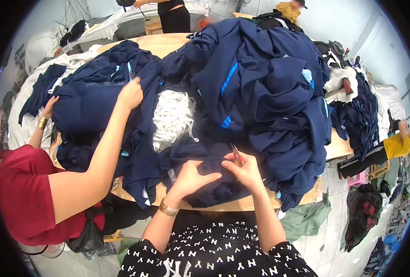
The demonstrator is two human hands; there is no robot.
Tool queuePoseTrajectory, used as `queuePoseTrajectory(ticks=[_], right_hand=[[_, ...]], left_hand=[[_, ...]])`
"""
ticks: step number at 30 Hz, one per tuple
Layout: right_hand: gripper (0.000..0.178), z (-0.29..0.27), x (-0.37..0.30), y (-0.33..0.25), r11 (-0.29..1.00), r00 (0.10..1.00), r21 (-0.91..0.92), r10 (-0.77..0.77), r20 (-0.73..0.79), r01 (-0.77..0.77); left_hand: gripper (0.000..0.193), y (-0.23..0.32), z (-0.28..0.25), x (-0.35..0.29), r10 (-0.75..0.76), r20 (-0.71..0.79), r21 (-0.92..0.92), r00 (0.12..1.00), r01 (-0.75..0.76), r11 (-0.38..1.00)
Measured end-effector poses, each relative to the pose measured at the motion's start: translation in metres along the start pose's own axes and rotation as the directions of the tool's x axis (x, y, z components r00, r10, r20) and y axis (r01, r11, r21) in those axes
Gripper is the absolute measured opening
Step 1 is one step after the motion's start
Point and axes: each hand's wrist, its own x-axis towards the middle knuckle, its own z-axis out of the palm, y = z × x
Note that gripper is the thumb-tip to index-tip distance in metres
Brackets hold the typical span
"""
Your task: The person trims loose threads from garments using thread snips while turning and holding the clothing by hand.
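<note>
My left hand (189, 177) presses down on a navy blue garment (214, 184) at the near edge of the wooden table (242, 203), gripping its fabric. A gold bracelet sits on that wrist. My right hand (246, 170) holds small red-handled thread snips (236, 155) over the same garment, beside my left fingers. Behind them rises a big heap of navy garments with light blue trim (265, 87). A bundle of white cord (172, 117) lies in the heap's middle.
A person in a red top (25, 198) at my left reaches an arm into the pile (130, 94). Other people stand at the far side and at the right. More dark clothing lies on the tiled floor (362, 217) at the right.
</note>
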Motion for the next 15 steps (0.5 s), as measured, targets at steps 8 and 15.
queuePoseTrajectory(ticks=[8,15], right_hand=[[0.017,0.005,-0.004,-0.01,0.991,0.996,-0.122,-0.054,-0.067,0.045],[0.023,0.025,-0.017,-0.019,0.853,0.85,-0.38,-0.466,-0.245,0.358]], left_hand=[[0.036,-0.014,0.002,-0.001,0.04,0.097,-0.187,0.995,-0.021,0.982],[0.044,-0.022,-0.012,0.02,-0.083,-0.033,-0.975,0.996,-0.014,0.222]])
